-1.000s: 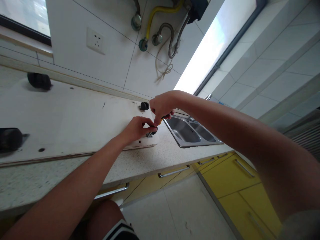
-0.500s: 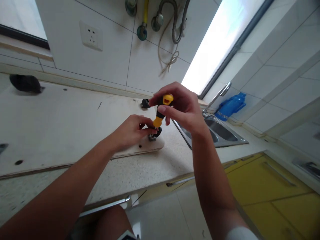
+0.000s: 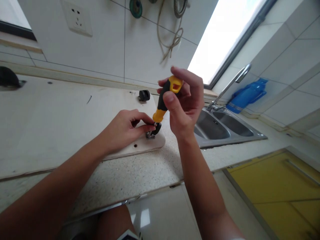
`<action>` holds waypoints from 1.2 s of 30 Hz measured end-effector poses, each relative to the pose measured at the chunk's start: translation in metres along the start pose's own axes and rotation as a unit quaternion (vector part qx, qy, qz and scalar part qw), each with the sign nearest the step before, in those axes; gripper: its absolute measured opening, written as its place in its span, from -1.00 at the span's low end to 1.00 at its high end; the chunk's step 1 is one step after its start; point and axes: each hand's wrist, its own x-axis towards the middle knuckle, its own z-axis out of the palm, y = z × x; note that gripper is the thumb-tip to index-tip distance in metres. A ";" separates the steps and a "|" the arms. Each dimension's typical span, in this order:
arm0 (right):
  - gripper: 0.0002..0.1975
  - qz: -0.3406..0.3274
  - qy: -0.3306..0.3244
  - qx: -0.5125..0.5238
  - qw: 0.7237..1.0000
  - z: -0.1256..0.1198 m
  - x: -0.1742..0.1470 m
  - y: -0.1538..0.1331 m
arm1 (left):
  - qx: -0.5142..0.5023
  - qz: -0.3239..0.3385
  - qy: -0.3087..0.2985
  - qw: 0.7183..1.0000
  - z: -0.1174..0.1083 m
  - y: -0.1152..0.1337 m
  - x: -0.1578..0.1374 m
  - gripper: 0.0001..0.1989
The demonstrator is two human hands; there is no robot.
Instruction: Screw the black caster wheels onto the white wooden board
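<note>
My right hand [image 3: 186, 103] holds a yellow-and-black screwdriver [image 3: 165, 100], thumb against the handle and some fingers loosely lifted. The screwdriver leans, its lower end down at a small black caster wheel [image 3: 157, 129] with a metal bracket on the corner of a pale board [image 3: 62, 116]. My left hand [image 3: 130, 128] pinches thumb and forefinger at the short shaft just under the handle, beside the caster. The driver's tip and any screw are hidden by the fingers and bracket. Another black caster [image 3: 144, 96] stands at the board's far corner.
The board lies on a speckled countertop [image 3: 140, 171]. One more black caster [image 3: 8, 78] is at far left. To the right are a double steel sink [image 3: 212, 126], a faucet [image 3: 230, 86] and a blue thermos [image 3: 247, 95]. Yellow cabinets [image 3: 275, 180] stand below right.
The view has shifted and tilted. My right hand's fingers have opened out around the screwdriver handle. My left hand stays pinched by the caster.
</note>
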 end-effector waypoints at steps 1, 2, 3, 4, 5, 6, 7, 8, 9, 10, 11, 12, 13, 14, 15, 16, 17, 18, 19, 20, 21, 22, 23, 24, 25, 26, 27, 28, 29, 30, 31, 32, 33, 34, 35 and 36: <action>-0.57 0.004 0.001 -0.012 1.000 0.000 -0.001 0.001 | -0.003 -0.005 0.003 1.000 0.001 0.000 0.000 -0.88; -0.56 0.010 -0.004 -0.031 0.999 0.000 -0.001 0.001 | -0.006 -0.013 0.008 1.000 0.002 -0.001 -0.001 -0.87; -0.54 0.015 -0.014 -0.046 0.999 0.001 -0.001 0.002 | -0.009 -0.020 0.011 1.000 0.002 -0.001 -0.001 -0.85; -0.52 0.017 -0.028 -0.052 0.998 0.001 -0.002 0.002 | -0.012 -0.025 0.012 1.000 0.003 -0.001 -0.001 -0.84; -0.50 0.013 -0.044 -0.046 0.998 0.001 -0.002 0.002 | -0.017 -0.028 0.008 0.999 0.003 -0.001 -0.001 -0.83; -0.47 0.005 -0.061 -0.033 0.998 0.001 -0.002 0.002 | -0.020 -0.029 0.001 0.999 0.002 -0.001 -0.001 -0.82; -0.45 -0.004 -0.076 -0.020 0.997 0.001 -0.003 0.003 | -0.023 -0.029 -0.007 0.999 0.002 0.000 -0.001 -0.82; -0.43 -0.011 -0.088 -0.015 0.996 0.000 -0.003 0.003 | -0.023 -0.029 -0.013 0.999 0.002 0.000 -0.001 -0.81; -0.41 -0.012 -0.097 -0.022 0.995 0.000 -0.003 0.004 | -0.020 -0.029 -0.015 0.999 0.002 0.000 -0.001 -0.81; -0.36 -0.006 -0.100 -0.037 0.994 0.000 -0.004 0.005 | -0.016 -0.028 -0.013 0.999 0.002 0.000 -0.001 -0.81; -0.30 0.005 -0.098 -0.050 0.994 -0.001 -0.004 0.005 | -0.013 -0.028 -0.008 1.000 0.003 0.000 -0.001 -0.81; -0.25 0.015 -0.089 -0.054 0.994 -0.001 -0.004 0.006 | -0.014 -0.027 -0.001 1.000 0.004 0.000 -0.001 -0.81; -0.23 0.023 -0.076 -0.043 0.996 -0.001 -0.005 0.006 | -0.020 -0.025 0.004 0.999 0.005 0.001 -0.001 -0.82; -0.24 0.029 -0.065 -0.017 0.997 -0.001 -0.005 0.006 | -0.032 -0.024 0.004 0.999 0.006 0.001 -0.001 -0.82; -0.29 0.032 -0.056 0.027 0.998 -0.001 -0.005 0.007 | -0.047 -0.023 -0.001 0.999 0.006 0.001 -0.001 -0.82; -0.35 0.034 -0.050 0.084 0.995 0.000 -0.006 0.009 | -0.062 -0.022 -0.009 0.998 0.006 0.001 -0.001 -0.81; -0.40 0.036 -0.048 0.146 0.987 0.001 -0.006 0.010 | -0.073 -0.023 -0.017 0.997 0.006 0.001 -0.001 -0.80; -0.43 0.039 -0.045 0.202 0.978 0.003 -0.005 0.013 | -0.078 -0.024 -0.022 0.996 0.005 0.001 -0.001 -0.78; -0.45 0.042 -0.040 0.243 0.968 0.006 -0.005 0.015 | -0.074 -0.027 -0.022 0.997 0.005 0.001 -0.002 -0.77; -0.44 0.047 -0.032 0.264 0.963 0.008 -0.005 0.018 | -0.063 -0.031 -0.015 0.997 0.005 0.001 -0.002 -0.77; -0.41 0.053 -0.021 0.268 0.962 0.010 -0.005 0.020 | -0.050 -0.034 -0.004 0.998 0.005 0.001 -0.002 -0.77; -0.37 0.059 -0.010 0.259 0.964 0.011 -0.005 0.022 | -0.041 -0.036 0.006 0.999 0.005 0.001 -0.002 -0.78; -0.33 0.063 0.003 0.249 0.966 0.012 -0.005 0.023 | -0.039 -0.036 0.012 0.999 0.005 0.002 -0.002 -0.79; -0.32 0.068 0.010 0.246 0.967 0.013 -0.005 0.024 | -0.047 -0.036 0.012 0.998 0.006 0.002 -0.002 -0.80; -0.34 0.072 0.012 0.254 0.964 0.013 -0.005 0.023 | -0.063 -0.035 0.007 0.997 0.006 0.002 -0.001 -0.81; -0.37 0.074 0.009 0.274 0.959 0.012 -0.005 0.022 | -0.082 -0.033 -0.001 0.996 0.007 0.002 -0.001 -0.81; -0.39 0.076 0.006 0.299 0.951 0.012 -0.005 0.021 | -0.099 -0.033 -0.009 0.994 0.007 0.002 0.000 -0.81; -0.39 0.079 0.003 0.324 0.943 0.012 -0.005 0.020 | -0.109 -0.033 -0.013 0.993 0.007 0.002 0.000 -0.80; -0.37 0.084 0.002 0.341 0.936 0.012 -0.004 0.019 | -0.108 -0.035 -0.013 0.993 0.007 0.001 0.000 -0.79; -0.31 0.091 0.003 0.346 0.934 0.012 -0.004 0.018 | -0.099 -0.036 -0.008 0.994 0.006 0.000 0.000 -0.79; -0.23 0.099 0.007 0.341 0.935 0.012 -0.004 0.017 | -0.085 -0.038 0.000 0.996 0.006 0.000 0.000 -0.78; -0.17 0.108 0.013 0.329 0.938 0.012 -0.004 0.017 | -0.073 -0.039 0.007 0.997 0.006 -0.001 0.000 -0.78; -0.13 0.116 0.018 0.316 0.941 0.012 -0.003 0.016 | -0.068 -0.039 0.011 0.997 0.006 -0.001 -0.001 -0.78; -0.12 0.124 0.020 0.308 0.943 0.011 -0.003 0.016 | -0.072 -0.037 0.010 0.997 0.007 -0.001 -0.001 -0.79; -0.14 0.132 0.019 0.306 0.943 0.010 -0.003 0.016 | -0.084 -0.033 0.004 0.996 0.007 -0.001 -0.001 -0.80; -0.19 0.141 0.013 0.310 0.940 0.009 -0.004 0.016 | -0.099 -0.030 -0.007 0.995 0.007 -0.001 -0.001 -0.81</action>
